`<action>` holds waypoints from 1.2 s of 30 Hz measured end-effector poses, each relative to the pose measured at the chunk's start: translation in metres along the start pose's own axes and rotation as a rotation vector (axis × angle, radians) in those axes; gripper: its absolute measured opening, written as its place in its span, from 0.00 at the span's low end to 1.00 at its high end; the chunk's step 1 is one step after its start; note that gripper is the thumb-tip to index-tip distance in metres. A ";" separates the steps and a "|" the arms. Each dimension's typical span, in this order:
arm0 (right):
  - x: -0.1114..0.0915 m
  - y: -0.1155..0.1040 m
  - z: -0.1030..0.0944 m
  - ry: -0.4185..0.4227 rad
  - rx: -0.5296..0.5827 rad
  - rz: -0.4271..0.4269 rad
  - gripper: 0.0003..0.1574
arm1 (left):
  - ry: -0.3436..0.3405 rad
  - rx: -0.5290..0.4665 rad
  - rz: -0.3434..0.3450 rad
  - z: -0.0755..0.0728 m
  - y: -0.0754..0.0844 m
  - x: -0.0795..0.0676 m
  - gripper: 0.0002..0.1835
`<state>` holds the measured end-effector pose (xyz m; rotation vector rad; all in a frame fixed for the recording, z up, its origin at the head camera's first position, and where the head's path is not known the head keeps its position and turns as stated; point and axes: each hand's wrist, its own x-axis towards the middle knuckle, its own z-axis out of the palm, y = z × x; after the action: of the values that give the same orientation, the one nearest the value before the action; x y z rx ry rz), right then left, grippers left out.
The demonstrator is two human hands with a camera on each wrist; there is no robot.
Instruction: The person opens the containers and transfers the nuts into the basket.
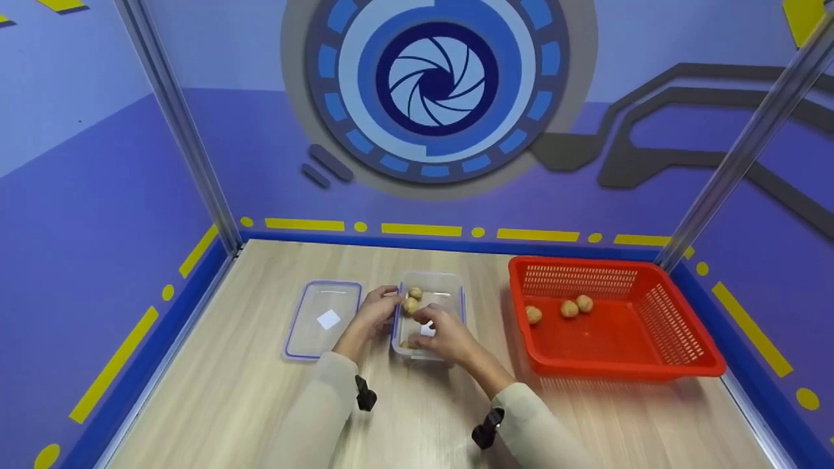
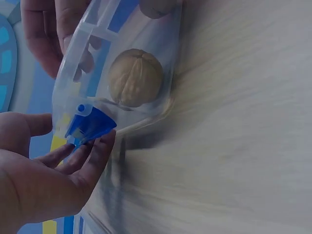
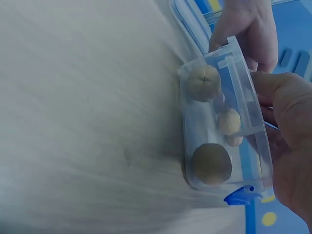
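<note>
A clear plastic food container (image 1: 456,286) with a blue seal stands on the table, holding several walnuts (image 1: 410,305). At its left side is my left hand (image 1: 374,309), whose thumb and fingers pinch the rim and a blue clip (image 2: 92,124). My right hand (image 1: 446,333) reaches over the container with thumb and fingers apart; nothing shows between them. In the right wrist view, walnuts (image 3: 211,164) lie along the container's bottom, and the right fingers are partly hidden behind the wall.
The container's lid (image 1: 313,326), edged in blue, lies flat to the left. On the right stands a red plastic basket (image 1: 619,370) with three walnuts (image 1: 569,309) inside. Blue panels (image 1: 247,143) and metal posts (image 1: 189,130) enclose the wooden table (image 1: 234,391).
</note>
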<state>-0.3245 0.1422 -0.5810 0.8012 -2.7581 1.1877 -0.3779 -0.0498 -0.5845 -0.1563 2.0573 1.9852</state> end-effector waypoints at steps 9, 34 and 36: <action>0.004 0.003 -0.001 -0.090 -0.031 -0.045 0.25 | -0.035 0.013 0.022 -0.004 -0.010 0.006 0.30; 0.011 0.002 0.003 -0.169 -0.109 -0.066 0.15 | -0.121 -0.009 -0.054 -0.010 -0.005 0.006 0.32; 0.011 0.002 0.003 -0.180 -0.099 -0.056 0.13 | -0.131 -0.023 -0.072 -0.011 -0.004 0.005 0.32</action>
<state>-0.3343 0.1367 -0.5823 1.0140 -2.8864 1.0073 -0.3828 -0.0608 -0.5897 -0.1009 1.9214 1.9237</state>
